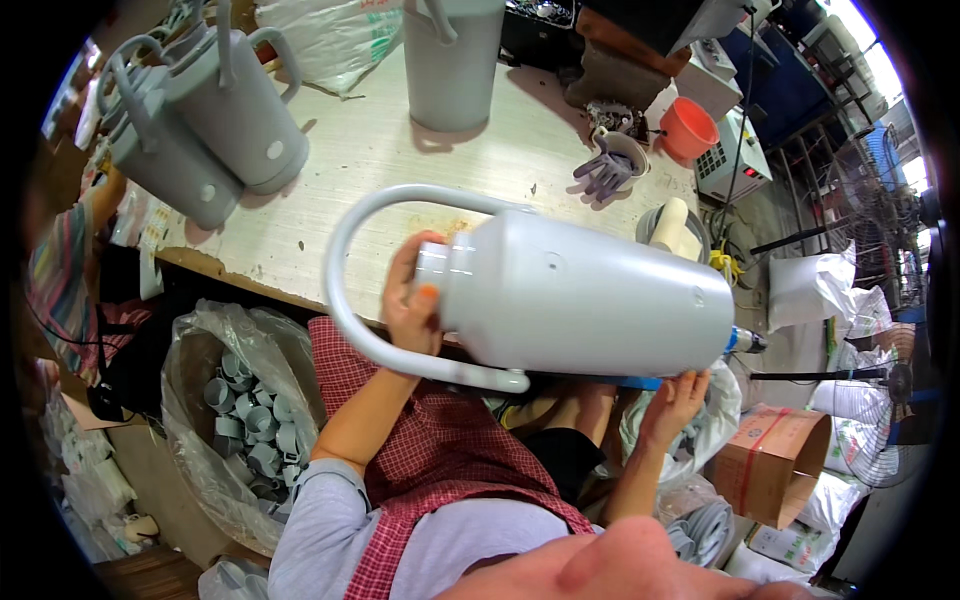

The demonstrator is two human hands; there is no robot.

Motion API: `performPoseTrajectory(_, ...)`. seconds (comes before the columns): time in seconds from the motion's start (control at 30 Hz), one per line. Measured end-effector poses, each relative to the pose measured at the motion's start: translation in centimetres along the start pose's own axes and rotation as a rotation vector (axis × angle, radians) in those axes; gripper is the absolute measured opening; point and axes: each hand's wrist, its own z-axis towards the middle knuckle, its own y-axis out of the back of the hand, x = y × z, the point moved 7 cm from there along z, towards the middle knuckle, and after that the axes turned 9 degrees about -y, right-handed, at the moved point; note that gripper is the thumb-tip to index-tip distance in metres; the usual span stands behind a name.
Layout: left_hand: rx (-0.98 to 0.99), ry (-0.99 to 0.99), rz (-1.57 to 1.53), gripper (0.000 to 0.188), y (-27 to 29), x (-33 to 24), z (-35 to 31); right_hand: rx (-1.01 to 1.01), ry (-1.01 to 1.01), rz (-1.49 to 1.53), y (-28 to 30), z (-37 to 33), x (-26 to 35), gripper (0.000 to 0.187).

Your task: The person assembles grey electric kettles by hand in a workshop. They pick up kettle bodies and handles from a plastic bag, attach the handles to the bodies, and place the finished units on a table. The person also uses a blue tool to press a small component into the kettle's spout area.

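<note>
A large grey plastic jug with a big loop handle lies on its side in the air in front of me, above the table's near edge. My left hand is closed round its narrow neck, inside the loop of the handle. Under the wide base end, my right hand supports the jug with its fingers against the lower edge; part of its grip is hidden. A blue and black tool end shows just beyond the base.
Other grey jugs stand on the pale table. At its right are an orange bowl and a glove. A plastic bag of grey parts stands left of my lap; a cardboard box sits at right.
</note>
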Motion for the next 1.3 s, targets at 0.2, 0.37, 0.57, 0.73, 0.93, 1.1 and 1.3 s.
performPoseTrajectory(0.2, -0.006, 0.047, -0.142, 0.067, -0.3, 4.1, -1.1, 0.014, 0.041, -0.007, 2.6, 1.4, 0.2, 0.025)
performPoseTrajectory(0.37, -0.025, 0.015, -0.029, 0.077, 0.1, 3.9, -0.5, -0.047, 0.054, -0.025, 0.8, 2.0, 0.4, 0.023)
performPoseTrajectory(0.57, -0.034, 0.032, -0.076, 0.074, 0.1, 4.5, -0.7, 0.038, 0.037, -0.013, 1.4, 2.6, -0.2, 0.022)
performPoseTrajectory(0.73, -0.041, 0.07, -0.17, 0.069, 0.5, 4.7, -1.1, -0.018, 0.035, -0.023, 0.6, 2.5, 0.6, 0.022)
performPoseTrajectory(0.93, 0.003, 0.112, -0.09, 0.066, 0.6, 5.3, -1.5, -0.056, 0.01, -0.051, 2.2, 1.6, 0.1, 0.024)
performPoseTrajectory(1.1, -0.053, 0.005, 0.255, 0.067, 0.5, 5.3, -1.8, -0.29, 0.029, -0.655, 4.7, 2.2, -2.1, 0.025)
performPoseTrajectory(1.3, -0.054, -0.193, 0.639, 0.038, 7.1, 4.5, -0.5, 0.006, -0.088, -0.374, 1.0, 1.1, 0.2, 0.024)
